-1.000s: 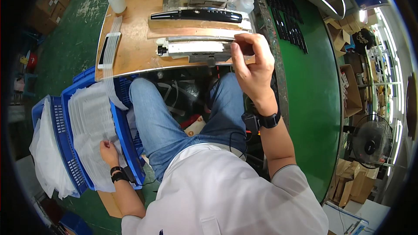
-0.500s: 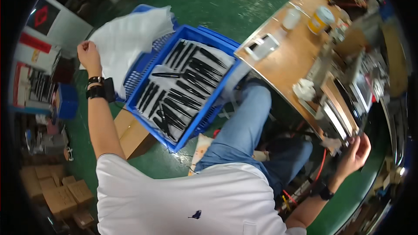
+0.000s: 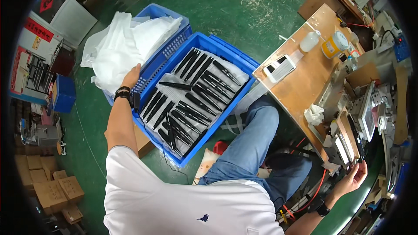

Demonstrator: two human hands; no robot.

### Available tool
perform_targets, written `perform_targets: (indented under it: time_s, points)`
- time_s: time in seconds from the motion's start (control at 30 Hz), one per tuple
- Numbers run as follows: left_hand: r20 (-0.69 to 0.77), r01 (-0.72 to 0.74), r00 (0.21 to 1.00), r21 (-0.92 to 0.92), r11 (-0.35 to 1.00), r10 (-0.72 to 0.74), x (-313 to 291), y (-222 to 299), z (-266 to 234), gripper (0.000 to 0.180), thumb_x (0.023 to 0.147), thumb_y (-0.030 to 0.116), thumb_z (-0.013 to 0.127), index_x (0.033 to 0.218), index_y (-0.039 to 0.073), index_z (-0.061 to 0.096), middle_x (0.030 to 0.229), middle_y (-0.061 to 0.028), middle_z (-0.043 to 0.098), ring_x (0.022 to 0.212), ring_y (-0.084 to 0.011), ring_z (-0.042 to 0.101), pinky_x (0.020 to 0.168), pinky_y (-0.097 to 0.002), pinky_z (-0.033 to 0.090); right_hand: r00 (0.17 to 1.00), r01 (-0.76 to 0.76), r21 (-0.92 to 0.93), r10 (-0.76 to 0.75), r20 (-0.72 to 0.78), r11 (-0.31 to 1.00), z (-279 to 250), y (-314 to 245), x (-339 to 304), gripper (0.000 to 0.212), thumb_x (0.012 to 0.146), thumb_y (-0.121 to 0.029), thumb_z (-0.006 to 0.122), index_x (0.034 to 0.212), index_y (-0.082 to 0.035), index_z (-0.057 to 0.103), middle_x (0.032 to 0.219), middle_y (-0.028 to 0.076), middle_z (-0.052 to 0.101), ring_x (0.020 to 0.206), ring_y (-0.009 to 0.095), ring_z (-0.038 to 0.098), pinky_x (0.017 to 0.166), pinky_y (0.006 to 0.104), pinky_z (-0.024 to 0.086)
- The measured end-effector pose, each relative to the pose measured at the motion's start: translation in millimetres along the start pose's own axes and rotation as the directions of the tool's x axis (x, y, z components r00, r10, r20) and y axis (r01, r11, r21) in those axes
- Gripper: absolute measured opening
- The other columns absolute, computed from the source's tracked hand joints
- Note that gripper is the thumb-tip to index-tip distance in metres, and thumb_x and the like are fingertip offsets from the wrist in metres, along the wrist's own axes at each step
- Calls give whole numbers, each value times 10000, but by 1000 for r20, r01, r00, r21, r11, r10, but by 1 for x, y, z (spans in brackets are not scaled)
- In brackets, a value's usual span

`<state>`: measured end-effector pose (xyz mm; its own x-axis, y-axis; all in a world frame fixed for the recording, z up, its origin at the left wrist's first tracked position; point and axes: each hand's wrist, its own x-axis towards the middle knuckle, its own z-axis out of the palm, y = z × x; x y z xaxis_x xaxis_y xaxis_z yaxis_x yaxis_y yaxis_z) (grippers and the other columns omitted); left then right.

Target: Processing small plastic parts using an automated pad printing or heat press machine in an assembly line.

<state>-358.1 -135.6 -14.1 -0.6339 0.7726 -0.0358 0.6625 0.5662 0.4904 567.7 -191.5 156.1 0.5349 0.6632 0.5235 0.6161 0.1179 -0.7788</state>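
Note:
My left hand (image 3: 132,77) is beside the crumpled white packing sheets (image 3: 126,45), over the edge between two blue crates. Its fingers look loosely stretched, with nothing visible in them. Inside the near blue crate (image 3: 177,162), black pen-like rods (image 3: 187,117) lie in two slanted rows on a white liner, some crossing others. Far to the right, my right hand (image 3: 356,177) has its thumb and fingers drawn together at the lower end of a bench fixture (image 3: 348,141). A small dark part shows at the fingertips, too small to name.
The far blue crate (image 3: 167,43) sits against the near one. On the wooden bench (image 3: 300,91) are a phone (image 3: 280,68), a clear bottle (image 3: 310,41), a yellow-and-white tub (image 3: 335,45) and crumpled tissue (image 3: 313,114). Cardboard boxes (image 3: 54,196) stand at lower left.
My left hand has moved right, from the sheet's outer edge to the near crate's edge. The white sheet, spread out before, now lies bunched over the far crate. My right hand stays at the fixture.

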Motion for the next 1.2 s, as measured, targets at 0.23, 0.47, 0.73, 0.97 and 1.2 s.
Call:
perform_targets:
  time_s: [0.23, 0.47, 0.73, 0.97, 1.2]
  points:
    - [282, 160, 925, 321, 934, -255, -14, 20, -16, 729, 1056, 619, 415, 1265, -22, 693, 1290, -318, 659, 1231, -468, 611, 1057, -486, 465, 999, 46, -58, -47, -23, 997, 8, 3, 10, 343, 1062, -177, 661, 1381, -54, 628, 1106, 24, 675, 906, 88, 605, 788, 229, 492]
    - [-107, -153, 980, 155, 976, 170, -195, 77, 21, 203, 972, 205, 676, 1045, 16, 659, 1006, -229, 689, 985, -424, 675, 811, -507, 524, 940, -124, -23, 125, 316, 992, -3, -18, 58, 418, 1040, -183, 695, 1422, -36, 608, 1063, 9, 661, 867, 73, 580, 753, 211, 452]
    - [252, -585, 792, 51, 809, 556, -274, 60, 68, 473, 772, -123, 566, 1210, 21, 672, 1367, -253, 594, 1284, -469, 552, 1117, -506, 463, 703, 95, -352, 188, 686, 931, -24, -38, 105, 329, 952, -113, 767, 1238, 21, 675, 1015, 34, 686, 899, 110, 611, 774, 291, 496]
    - [498, -791, 611, 373, 485, 615, -278, 38, 39, 450, 891, -69, 552, 1338, -29, 584, 1439, -234, 562, 1306, -410, 547, 1127, -449, 429, 731, 551, -281, -292, 617, 786, -32, -55, 93, 313, 883, -198, 816, 1107, 3, 729, 959, 138, 634, 761, 307, 624, 719, 377, 534]
    - [550, -680, 706, 354, 642, 446, -301, 115, -4, 348, 978, 202, 705, 1246, -15, 664, 1245, -240, 694, 1136, -404, 643, 1009, -502, 508, 978, 96, -409, -10, 207, 908, -198, 60, 57, 250, 917, -169, 796, 1073, 15, 731, 946, 69, 646, 749, 159, 612, 686, 320, 524]
